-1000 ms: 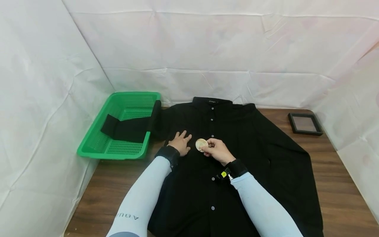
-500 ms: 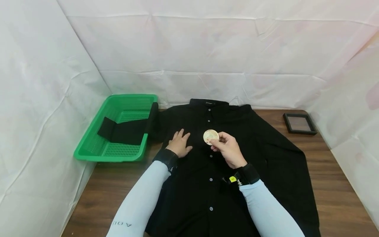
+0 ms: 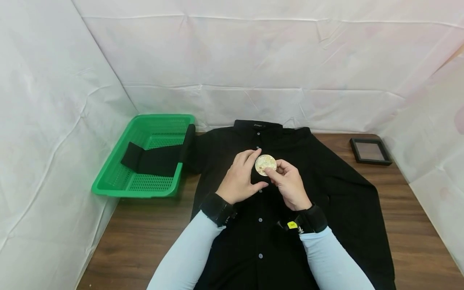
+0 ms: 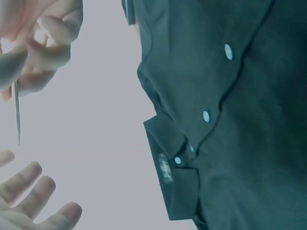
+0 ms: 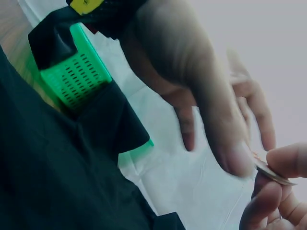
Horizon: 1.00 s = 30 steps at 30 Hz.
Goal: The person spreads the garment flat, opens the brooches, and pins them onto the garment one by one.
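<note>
Between the thumb and fingers of my right hand point(image 3: 290, 187) is a thin round disc point(image 3: 266, 165), pale gold with a mottled face, pinched at its lower right edge. In the left wrist view the disc point(image 4: 18, 117) is seen nearly edge-on. My left hand point(image 3: 239, 177) is just to its left, fingers extended and thumb spread apart. In the head view no finger of it wraps round the disc; whether it touches cannot be told from the right wrist view. Beneath both hands a black button-up shirt point(image 3: 337, 193) lies spread out, collar at the far side.
A green plastic basket point(image 3: 127, 192) stands at the left, with the shirt's left-side sleeve point(image 3: 159, 161) draped over its rim and into it. A small black-framed box point(image 3: 370, 152) lies at the right back of the wooden table point(image 3: 424, 229). White sheeting point(image 3: 253, 52) encloses the back and sides.
My right hand has lifted the disc off the shirt and brought it slightly up and to the right. My left hand has left the shirt and moved right, beside the disc.
</note>
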Motion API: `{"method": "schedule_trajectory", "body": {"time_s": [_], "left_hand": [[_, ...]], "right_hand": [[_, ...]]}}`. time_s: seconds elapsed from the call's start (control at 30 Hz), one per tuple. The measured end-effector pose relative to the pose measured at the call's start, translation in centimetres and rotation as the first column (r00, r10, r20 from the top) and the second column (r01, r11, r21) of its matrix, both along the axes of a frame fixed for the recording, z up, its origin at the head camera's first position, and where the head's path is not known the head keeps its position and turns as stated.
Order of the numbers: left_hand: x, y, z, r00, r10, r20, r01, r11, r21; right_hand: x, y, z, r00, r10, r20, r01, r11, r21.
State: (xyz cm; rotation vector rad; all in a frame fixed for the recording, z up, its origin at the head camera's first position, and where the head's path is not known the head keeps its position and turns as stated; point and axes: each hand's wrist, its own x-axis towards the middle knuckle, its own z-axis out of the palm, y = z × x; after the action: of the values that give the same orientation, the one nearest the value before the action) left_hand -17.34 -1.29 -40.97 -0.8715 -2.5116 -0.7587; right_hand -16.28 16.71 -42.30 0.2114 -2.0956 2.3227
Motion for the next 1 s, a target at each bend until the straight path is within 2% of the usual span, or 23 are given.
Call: {"method": "schedule_trajectory", "body": {"time_s": [0.13, 0.3, 0.77, 0.9, 1.0], "left_hand": [[0.3, 0.8, 0.4, 0.997, 0.011, -0.077, -0.011, 1.0, -0.002], [0.4, 1.1, 0.5, 0.994, 0.031, -0.106, -0.031, 1.0, 0.001], [0.4, 1.2, -0.1, 0.998, 0.024, -0.055, -0.02, 0.998, 0.06], [0.5, 1.2, -0.4, 1.0, 0.017, -0.008, -0.015, 0.991, 0.135], [0.4, 1.2, -0.6, 1.0, -0.007, 0.016, 0.003, 0.979, 0.202]], "right_hand": [[0.4, -0.5, 0.1, 1.0, 0.004, -0.014, -0.004, 1.0, 0.009], [0.5, -0.8, 0.0, 1.0, -0.005, -0.014, 0.005, 1.0, 0.03], [0.7, -1.0, -0.2, 0.999, -0.015, -0.04, 0.018, 0.995, 0.099], [1.5, -1.1, 1.2, 0.998, 0.017, -0.063, -0.007, 0.99, 0.143], [1.6, -1.0, 1.2, 0.995, 0.038, -0.087, -0.023, 0.986, 0.166]]}}
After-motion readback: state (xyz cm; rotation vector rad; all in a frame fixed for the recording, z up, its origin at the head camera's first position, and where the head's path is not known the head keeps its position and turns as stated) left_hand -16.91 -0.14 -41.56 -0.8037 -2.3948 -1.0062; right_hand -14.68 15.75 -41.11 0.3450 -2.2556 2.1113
